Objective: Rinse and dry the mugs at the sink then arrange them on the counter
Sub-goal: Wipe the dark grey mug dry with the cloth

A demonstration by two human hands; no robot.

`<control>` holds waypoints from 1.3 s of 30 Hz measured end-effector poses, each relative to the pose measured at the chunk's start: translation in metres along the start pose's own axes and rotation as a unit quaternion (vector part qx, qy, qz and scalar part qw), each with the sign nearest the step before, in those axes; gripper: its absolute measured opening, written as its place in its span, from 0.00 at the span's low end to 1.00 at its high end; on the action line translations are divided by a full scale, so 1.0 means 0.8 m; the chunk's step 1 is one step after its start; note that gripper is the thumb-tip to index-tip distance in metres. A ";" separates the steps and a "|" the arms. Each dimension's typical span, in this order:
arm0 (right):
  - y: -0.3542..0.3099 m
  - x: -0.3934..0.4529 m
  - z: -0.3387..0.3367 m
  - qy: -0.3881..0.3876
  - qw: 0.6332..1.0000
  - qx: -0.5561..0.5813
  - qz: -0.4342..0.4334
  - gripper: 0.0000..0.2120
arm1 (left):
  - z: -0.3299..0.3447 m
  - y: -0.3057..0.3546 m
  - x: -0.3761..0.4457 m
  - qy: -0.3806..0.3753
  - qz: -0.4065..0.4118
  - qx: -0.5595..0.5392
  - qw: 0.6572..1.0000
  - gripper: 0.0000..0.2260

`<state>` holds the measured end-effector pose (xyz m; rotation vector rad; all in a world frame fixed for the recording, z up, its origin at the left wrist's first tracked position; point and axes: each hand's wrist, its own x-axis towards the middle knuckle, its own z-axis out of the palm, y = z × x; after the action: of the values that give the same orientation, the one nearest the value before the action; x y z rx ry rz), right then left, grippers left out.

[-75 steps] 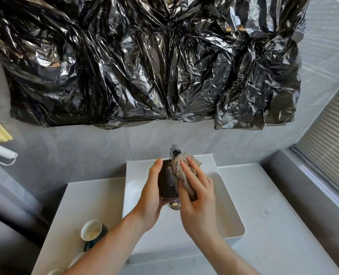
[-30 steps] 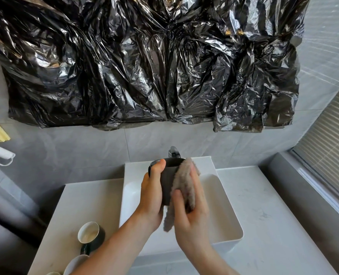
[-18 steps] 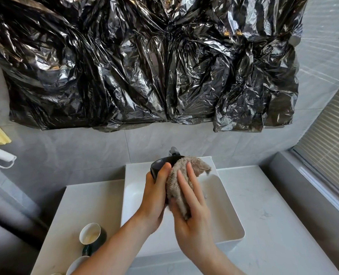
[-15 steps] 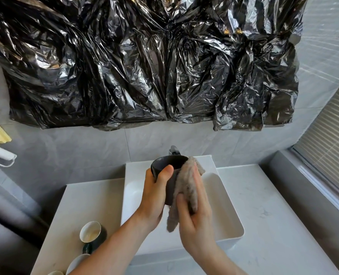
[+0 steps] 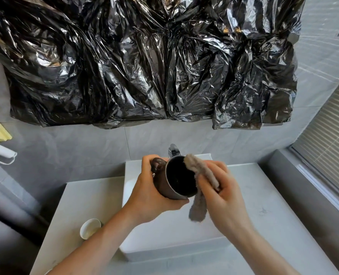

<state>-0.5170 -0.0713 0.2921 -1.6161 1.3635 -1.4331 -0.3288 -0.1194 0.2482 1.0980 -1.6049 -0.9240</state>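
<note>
Brown mug (image 5: pixel 165 182) tilted on side above white sink (image 5: pixel 184 247), dark mouth facing camera, handle at top left under left fingers. Left hand (image 5: pixel 150 193) wraps mug body, gripping it. Right hand (image 5: pixel 225 197) just right of mug pinches grey cloth (image 5: pixel 199 183), cloth draped over rim, tail hanging below. Faucet (image 5: pixel 172 150) behind mug. 1 white-lined mug (image 5: pixel 90 228) on counter (image 5: pixel 273 205), below-left of left hand.
</note>
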 end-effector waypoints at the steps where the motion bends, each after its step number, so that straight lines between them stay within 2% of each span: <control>1: -0.004 0.001 -0.005 -0.013 0.998 -0.052 -0.044 0.13 | 0.000 0.000 0.000 -0.001 0.014 0.017 1.000 0.42; 3: -0.011 0.003 -0.006 -0.061 0.979 -0.173 -0.093 0.14 | 0.001 0.000 -0.003 -0.008 0.026 0.041 0.999 0.42; 4: -0.013 0.005 -0.003 -0.089 0.964 -0.231 -0.101 0.11 | 0.003 0.001 -0.004 -0.012 0.028 0.055 0.998 0.42; 5: -0.015 0.007 0.000 -0.119 0.950 -0.273 -0.091 0.08 | 0.006 0.001 -0.005 -0.019 0.030 0.071 0.997 0.43; 6: -0.017 0.011 0.003 -0.145 0.941 -0.298 -0.071 0.09 | 0.009 0.001 -0.006 -0.027 0.033 0.087 0.995 0.43; 8: -0.023 0.018 0.007 -0.196 0.933 -0.301 -0.024 0.14 | 0.014 0.000 -0.007 -0.041 0.036 0.113 0.992 0.45; 10: -0.031 0.025 0.011 -0.240 0.926 -0.292 -0.002 0.13 | 0.017 -0.003 -0.008 -0.047 0.034 0.125 0.990 0.45; 12: -0.034 0.028 0.014 -0.288 0.913 -0.288 0.017 0.18 | 0.014 -0.007 -0.009 -0.045 0.027 0.126 0.991 0.45; 17: -0.022 0.036 0.014 -0.390 0.867 -0.311 0.006 0.22 | 0.002 -0.012 -0.007 -0.039 0.022 0.128 0.991 0.44; 22: -0.015 0.037 0.010 -0.404 0.823 -0.398 -0.028 0.09 | 0.004 -0.009 -0.008 -0.026 0.033 0.139 0.989 0.43; 25: -0.024 0.035 0.012 -0.379 0.804 -0.455 -0.050 0.12 | 0.006 -0.011 -0.010 -0.016 0.030 0.139 0.990 0.43; 28: -0.029 0.037 0.018 -0.359 0.817 -0.448 -0.049 0.13 | 0.010 -0.013 -0.011 -0.002 0.034 0.131 0.991 0.45; 30: -0.025 0.039 0.020 -0.362 0.846 -0.390 -0.027 0.10 | 0.011 -0.015 -0.012 0.008 0.037 0.125 0.991 0.45; 32: -0.022 0.039 0.022 -0.378 0.871 -0.315 -0.009 0.12 | 0.009 -0.019 -0.013 0.013 0.036 0.122 0.992 0.45; 36: -0.028 0.038 0.014 -0.394 0.882 -0.255 0.038 0.18 | 0.004 -0.017 -0.012 0.015 0.041 0.119 0.992 0.45; 39: -0.031 0.039 0.005 -0.385 0.892 -0.236 0.023 0.16 | 0.000 -0.013 -0.007 0.023 0.060 0.126 0.990 0.45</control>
<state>-0.5086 -0.0934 0.3242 -2.1073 1.2734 -0.3110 -0.3256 -0.1173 0.2369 1.1710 -1.7614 -0.6249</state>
